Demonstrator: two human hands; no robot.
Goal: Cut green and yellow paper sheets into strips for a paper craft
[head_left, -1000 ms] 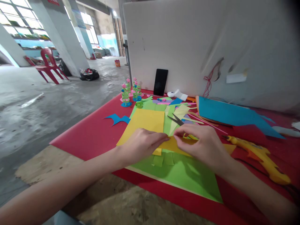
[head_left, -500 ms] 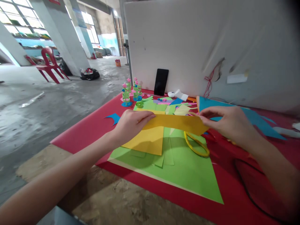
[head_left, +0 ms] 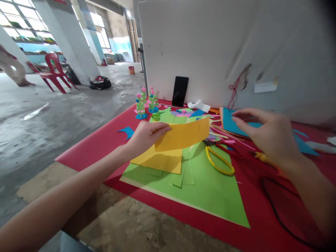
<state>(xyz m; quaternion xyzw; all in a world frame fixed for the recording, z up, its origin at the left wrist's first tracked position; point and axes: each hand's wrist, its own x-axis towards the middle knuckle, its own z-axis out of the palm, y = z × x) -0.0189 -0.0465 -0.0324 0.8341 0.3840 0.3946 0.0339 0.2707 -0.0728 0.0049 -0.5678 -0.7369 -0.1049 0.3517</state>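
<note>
My left hand (head_left: 147, 138) pinches one end of an orange-yellow paper strip (head_left: 183, 135) and holds it above the table. My right hand (head_left: 267, 134) hovers to the right with its fingers spread and nothing in them, apart from the strip. Below the strip lie a yellow paper sheet (head_left: 162, 160) and a large green paper sheet (head_left: 207, 190) on the red table cover (head_left: 102, 150). Yellow-handled scissors (head_left: 219, 159) rest on the green sheet between my hands.
Blue paper (head_left: 236, 122) lies at the back right. Small paper tree models (head_left: 145, 103), a black phone (head_left: 180, 91) and coloured scraps (head_left: 194, 117) stand before a white board (head_left: 210, 49). A black cord (head_left: 278, 210) runs at the right. A red chair (head_left: 54, 71) stands far left.
Both hands lifted the orange-yellow strip off the table. My right hand then let go and moved away to the right, uncovering the scissors. The left hand keeps the strip raised.
</note>
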